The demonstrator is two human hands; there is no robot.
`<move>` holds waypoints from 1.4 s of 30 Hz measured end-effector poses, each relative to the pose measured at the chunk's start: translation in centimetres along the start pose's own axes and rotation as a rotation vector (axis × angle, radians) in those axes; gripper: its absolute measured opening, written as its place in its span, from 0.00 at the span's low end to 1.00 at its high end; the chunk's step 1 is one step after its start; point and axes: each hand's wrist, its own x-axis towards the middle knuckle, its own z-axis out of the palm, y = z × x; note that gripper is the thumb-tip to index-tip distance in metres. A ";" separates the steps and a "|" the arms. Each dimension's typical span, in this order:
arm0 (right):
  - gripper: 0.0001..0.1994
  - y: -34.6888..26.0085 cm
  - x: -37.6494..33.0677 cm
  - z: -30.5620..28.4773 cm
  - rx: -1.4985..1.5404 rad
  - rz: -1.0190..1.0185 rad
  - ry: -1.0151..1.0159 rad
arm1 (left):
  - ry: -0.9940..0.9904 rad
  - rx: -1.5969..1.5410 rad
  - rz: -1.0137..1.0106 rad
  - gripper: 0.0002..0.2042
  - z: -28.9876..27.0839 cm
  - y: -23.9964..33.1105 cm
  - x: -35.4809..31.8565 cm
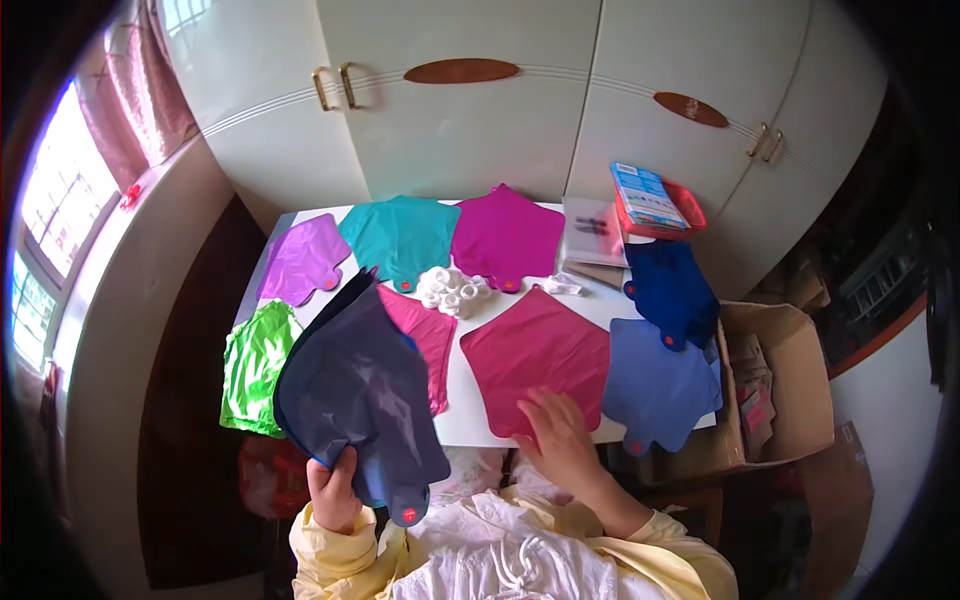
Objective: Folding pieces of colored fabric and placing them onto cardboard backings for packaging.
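Left hand (335, 490) closed around the neck end of a stack of dark blue-grey star-shaped foil balloons (355, 395), held up over the white table's (470, 410) near-left edge. Right hand (558, 435), fingers spread, lies flat on a flat magenta star-shaped foil balloon (535, 350) at the table's front.

Daylight enters from the window (45, 250) at the far left, which is overexposed and almost white. The white table (470, 400) and the cupboard doors (470, 110) are evenly bright, with only soft shadows. The foil sheets show mild glare on their creases. The corners of the picture are black, and straight edges bend strongly near the rim. The right side is dim, and the details there are perhaps slightly blurred.
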 end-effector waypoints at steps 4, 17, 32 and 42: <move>0.28 2.9 -3.6 1.6 -0.236 0.146 -0.081 | -0.022 -0.025 -0.123 0.06 4.3 -1.9 2.3; 0.23 2.4 -5.4 -5.1 0.266 -0.247 -0.399 | -0.215 0.040 -0.709 0.10 7.6 -13.1 6.8; 0.28 16.4 9.7 -1.7 0.033 0.187 -0.404 | -0.405 0.517 -0.565 0.12 1.5 -11.3 1.0; 0.23 13.8 8.5 0.2 -0.001 0.200 -0.489 | -0.247 -0.301 -1.080 0.18 5.6 -17.9 -1.6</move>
